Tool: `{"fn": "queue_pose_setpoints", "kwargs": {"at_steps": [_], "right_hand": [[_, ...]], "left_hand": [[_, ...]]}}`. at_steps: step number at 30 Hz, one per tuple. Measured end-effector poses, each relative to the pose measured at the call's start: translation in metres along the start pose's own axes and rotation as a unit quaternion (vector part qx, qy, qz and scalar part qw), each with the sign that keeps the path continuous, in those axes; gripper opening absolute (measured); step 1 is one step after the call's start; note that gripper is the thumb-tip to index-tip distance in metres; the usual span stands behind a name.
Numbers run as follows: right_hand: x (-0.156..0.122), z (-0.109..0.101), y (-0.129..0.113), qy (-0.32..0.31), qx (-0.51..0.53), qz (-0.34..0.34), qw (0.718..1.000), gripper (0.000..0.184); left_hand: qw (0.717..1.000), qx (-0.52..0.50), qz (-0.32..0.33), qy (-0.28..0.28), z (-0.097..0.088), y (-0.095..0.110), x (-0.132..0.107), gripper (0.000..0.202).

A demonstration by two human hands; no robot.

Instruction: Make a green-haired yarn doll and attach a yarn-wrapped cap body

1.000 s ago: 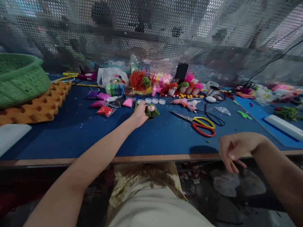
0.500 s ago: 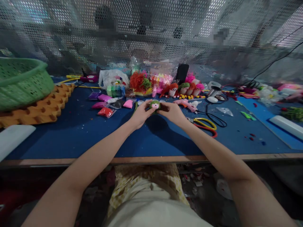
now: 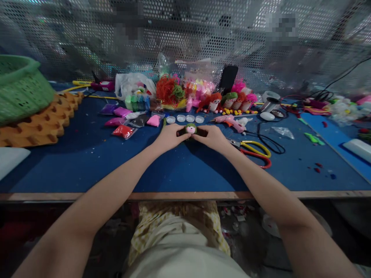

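A small doll head point(image 3: 190, 129) with green yarn hair and a pink face sits between both my hands above the blue table mat point(image 3: 95, 162). My left hand point(image 3: 169, 136) pinches its left side, fingers closed on it. My right hand point(image 3: 213, 137) grips its right side the same way. Three small clear round lids point(image 3: 186, 118) lie just behind the doll head. Yellow and red scissors point(image 3: 255, 151) lie to the right of my right hand.
Finished dolls point(image 3: 228, 102) with coloured hair, yarn bundles point(image 3: 169, 90) and clay packets point(image 3: 123, 131) crowd the back of the table. A green basket point(image 3: 20, 88) rests on orange foam point(image 3: 40, 125) at the left. A pink glue gun point(image 3: 230, 121), a black cable point(image 3: 268, 141) and a perforated screen point(image 3: 185, 38) are further back.
My right hand rose from below the table edge and joined the left hand on the doll head. Both hands now hold it slightly lower, near the mat.
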State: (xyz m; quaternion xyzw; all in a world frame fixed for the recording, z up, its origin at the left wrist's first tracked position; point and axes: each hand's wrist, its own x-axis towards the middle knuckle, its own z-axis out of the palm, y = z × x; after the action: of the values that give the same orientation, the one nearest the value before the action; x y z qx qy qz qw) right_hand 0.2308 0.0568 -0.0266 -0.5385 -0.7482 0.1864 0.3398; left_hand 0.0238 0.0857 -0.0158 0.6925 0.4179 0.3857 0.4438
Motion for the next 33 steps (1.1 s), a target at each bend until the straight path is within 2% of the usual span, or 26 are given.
{"fn": "queue_pose_setpoints", "kwargs": {"at_steps": [3,5,7,9,10,13,15,21,24,28,30,33], "right_hand": [[-0.001,0.0,0.0,0.01,-0.063,0.0,0.998,0.031],[0.0,-0.001,-0.001,0.031,-0.093,0.005,0.995,0.033],[0.0,-0.004,0.0,0.064,-0.121,0.016,0.99,0.035],[0.001,-0.008,0.003,0.097,-0.154,0.025,0.983,0.038],[0.0,-0.01,0.006,0.108,-0.172,0.027,0.979,0.038],[-0.002,-0.012,0.014,0.111,-0.219,0.031,0.969,0.034],[-0.004,-0.01,0.02,0.099,-0.24,0.033,0.965,0.031],[-0.006,-0.007,0.024,0.097,-0.234,0.041,0.966,0.029],[-0.004,-0.01,0.019,0.112,-0.187,0.039,0.975,0.027],[-0.003,-0.017,0.001,0.152,-0.083,0.042,0.984,0.031],[-0.005,-0.018,-0.011,0.151,-0.008,0.046,0.987,0.041],[-0.01,-0.014,-0.029,0.093,0.117,0.044,0.988,0.057]], "left_hand": [[0.998,0.048,0.001,0.028,-0.011,0.004,0.003,0.015],[0.994,0.075,-0.003,0.083,-0.024,0.008,0.005,0.006],[0.982,0.109,-0.013,0.155,-0.038,0.012,0.006,0.009],[0.969,0.148,-0.033,0.196,-0.049,0.014,0.006,0.01],[0.965,0.166,-0.048,0.198,-0.051,0.014,0.005,0.009],[0.959,0.203,-0.072,0.184,-0.05,0.011,0.001,0.036],[0.959,0.211,-0.069,0.175,-0.045,0.008,-0.001,0.044],[0.967,0.169,-0.045,0.188,-0.043,0.003,-0.006,0.035],[0.97,0.133,-0.039,0.201,-0.046,0.005,-0.004,0.034],[0.978,0.05,-0.025,0.201,-0.04,0.017,0.002,0.012],[0.986,-0.011,-0.024,0.166,-0.032,0.025,0.002,0.013],[0.993,-0.082,-0.035,0.075,-0.015,0.032,-0.006,0.019]]}}
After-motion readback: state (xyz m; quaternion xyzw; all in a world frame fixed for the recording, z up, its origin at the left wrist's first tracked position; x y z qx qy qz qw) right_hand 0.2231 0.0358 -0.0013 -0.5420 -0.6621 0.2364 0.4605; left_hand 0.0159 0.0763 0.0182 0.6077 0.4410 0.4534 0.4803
